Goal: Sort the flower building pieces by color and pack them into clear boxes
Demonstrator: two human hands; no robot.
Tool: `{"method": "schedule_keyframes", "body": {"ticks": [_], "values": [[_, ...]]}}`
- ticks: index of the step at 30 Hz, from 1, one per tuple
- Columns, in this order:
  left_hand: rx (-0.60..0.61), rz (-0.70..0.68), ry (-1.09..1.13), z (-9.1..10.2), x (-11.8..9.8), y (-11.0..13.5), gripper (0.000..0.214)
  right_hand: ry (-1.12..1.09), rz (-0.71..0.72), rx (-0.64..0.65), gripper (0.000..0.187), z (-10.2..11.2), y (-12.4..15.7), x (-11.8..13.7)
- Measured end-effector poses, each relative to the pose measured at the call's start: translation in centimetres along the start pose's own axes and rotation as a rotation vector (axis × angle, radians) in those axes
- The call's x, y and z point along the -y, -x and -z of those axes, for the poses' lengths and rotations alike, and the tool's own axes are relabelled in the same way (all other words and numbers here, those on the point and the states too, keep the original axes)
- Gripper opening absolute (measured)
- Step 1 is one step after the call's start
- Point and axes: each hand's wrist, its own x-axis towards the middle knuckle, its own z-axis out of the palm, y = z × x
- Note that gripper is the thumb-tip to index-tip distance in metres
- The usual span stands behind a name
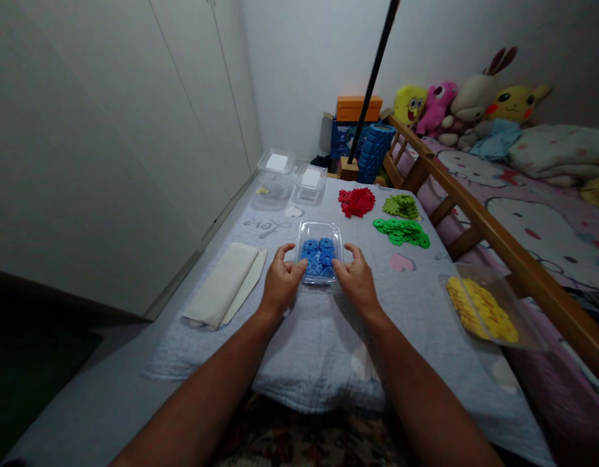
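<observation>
My left hand [281,280] and my right hand [358,281] grip the two sides of a clear plastic container [321,229], thumbs on its near part and fingers curled along its outer sides. Inside it lie several blue notched plastic discs [317,257]. The container is low over the cloth-covered table [323,337]; whether it rests on the cloth I cannot tell. Beyond it are a heap of red notched pieces [356,202], a heap of olive-green ones [400,207] and a heap of bright green discs [402,233].
Two clear containers [276,170] with white labels stand at the far left. Folded beige cloth or paper [224,282] lies left of my hands. A clear bag of yellow discs [481,310] is near the right edge, beside a wooden bed rail [479,224]. A black pole [375,74] rises behind the table.
</observation>
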Motion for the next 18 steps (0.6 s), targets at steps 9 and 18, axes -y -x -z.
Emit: {"method": "schedule_keyframes", "body": {"ticks": [9,18], "values": [[0.058,0.083,0.103,-0.05,0.08,0.42,0.066,-0.011,0.002,-0.005,0.057,0.00,-0.01,-0.05],[0.035,0.101,0.202,-0.25,-0.14,0.42,0.072,0.016,0.012,-0.005,0.056,0.15,0.27,0.35]]}}
